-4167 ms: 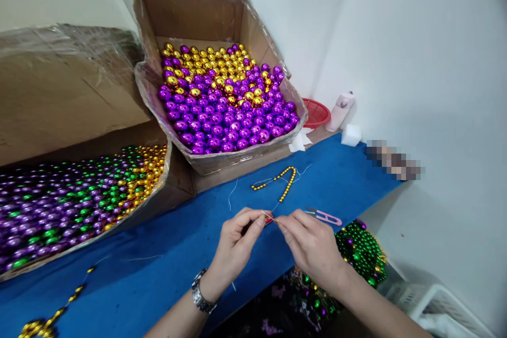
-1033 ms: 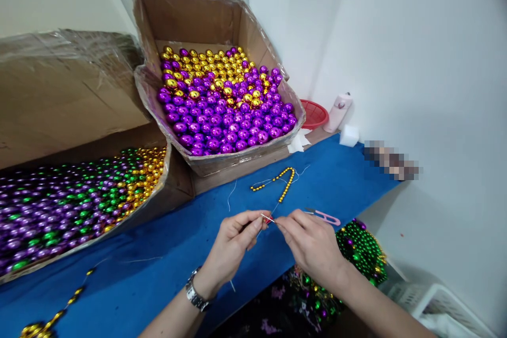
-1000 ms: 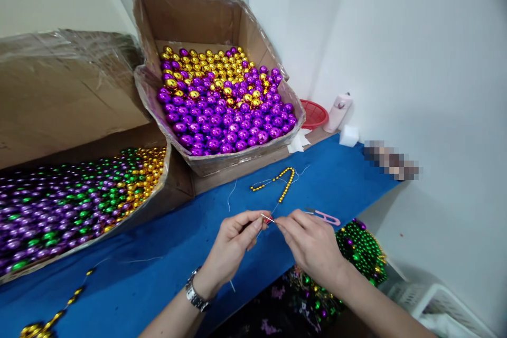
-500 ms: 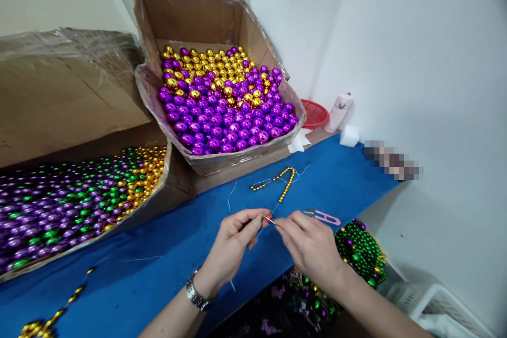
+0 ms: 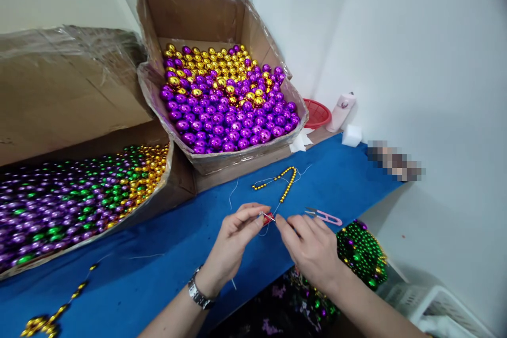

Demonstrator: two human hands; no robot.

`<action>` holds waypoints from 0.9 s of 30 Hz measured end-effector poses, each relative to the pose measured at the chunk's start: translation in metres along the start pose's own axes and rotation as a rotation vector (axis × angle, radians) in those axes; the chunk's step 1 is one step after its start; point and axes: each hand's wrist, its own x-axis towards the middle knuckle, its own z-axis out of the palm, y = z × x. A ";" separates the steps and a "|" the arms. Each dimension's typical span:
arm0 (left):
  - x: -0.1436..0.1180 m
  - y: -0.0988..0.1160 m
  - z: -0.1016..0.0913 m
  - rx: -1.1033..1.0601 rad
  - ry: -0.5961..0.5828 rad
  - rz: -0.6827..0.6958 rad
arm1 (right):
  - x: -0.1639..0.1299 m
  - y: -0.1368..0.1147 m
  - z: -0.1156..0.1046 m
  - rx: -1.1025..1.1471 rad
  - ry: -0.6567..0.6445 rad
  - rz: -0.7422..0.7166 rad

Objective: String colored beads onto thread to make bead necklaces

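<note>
My left hand (image 5: 233,243), with a watch on its wrist, pinches a small red piece (image 5: 266,219) between thumb and fingers; its exact kind is too small to make out. Opposite it, my right hand (image 5: 311,245) is closed on a thin, shiny needle (image 5: 271,217) that reaches toward the left fingertips. A thread runs from between the hands up to a short string of gold beads (image 5: 288,186) on the blue cloth (image 5: 328,177). Pink-handled thread snips (image 5: 328,217) lie just beyond my right hand.
A carton (image 5: 222,158) of purple and gold balls stands behind the cloth. Left of it, another carton (image 5: 71,100) holds small beads. Gold beads (image 5: 43,325) lie front left. A red basket (image 5: 318,114), pink bottle (image 5: 341,112) and white basket (image 5: 443,301) are at right.
My hands stay close together, and my left fingers shift slightly on the red piece, which shows more now. The whole view has moved a little.
</note>
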 end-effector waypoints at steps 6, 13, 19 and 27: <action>0.001 -0.001 0.001 -0.027 0.030 -0.021 | 0.001 -0.001 -0.001 -0.068 -0.010 -0.043; 0.002 -0.001 0.001 -0.037 0.036 -0.053 | 0.001 -0.002 -0.001 -0.077 -0.007 -0.036; 0.005 -0.002 -0.002 0.056 0.098 -0.067 | 0.004 -0.007 0.007 -0.001 0.023 0.073; 0.000 -0.003 -0.011 0.245 0.121 0.019 | 0.008 -0.008 0.012 0.176 -0.078 0.206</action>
